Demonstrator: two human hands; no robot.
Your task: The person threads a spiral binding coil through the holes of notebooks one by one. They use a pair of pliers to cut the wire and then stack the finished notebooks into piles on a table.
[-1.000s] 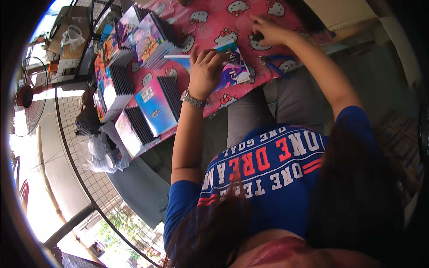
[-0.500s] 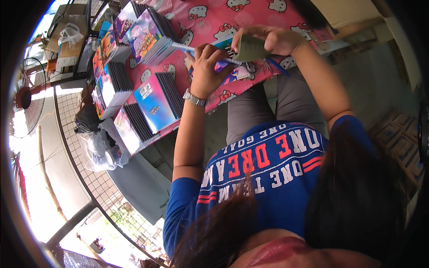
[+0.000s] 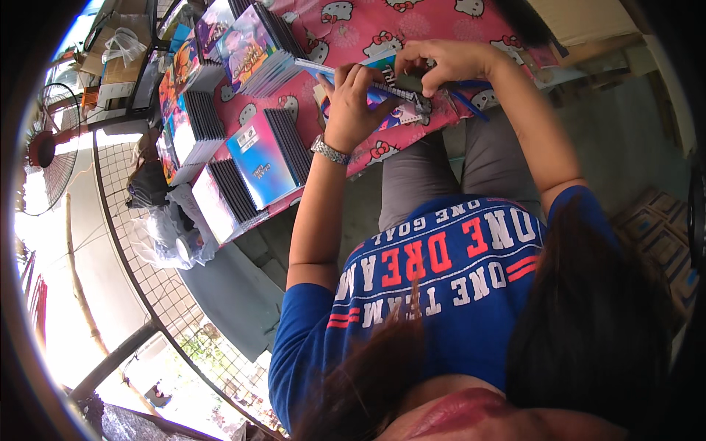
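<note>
My left hand, with a metal watch on the wrist, is closed on a spiral notebook, whose raised pale edge shows beside the fingers. The notebook's coil runs toward my right hand. That hand bends over the far end of the coil, thumb pointing down and fingers curled; a dark patch lies between them, and what they grip is unclear. Beneath lies a colourful cover with a crumpled clear bit at its edge. Just right of it rests a blue long-handled tool.
Several stacks of spiral notebooks fill the table's left side. The table has a pink patterned cover. A plastic bag hangs by its left edge; a fan stands farther left. Cardboard sits at the far right.
The olive-green piece that my right hand held up no longer shows, and its fingers have come down closer to the coil. My left hand keeps its hold; the whole view has shifted slightly.
</note>
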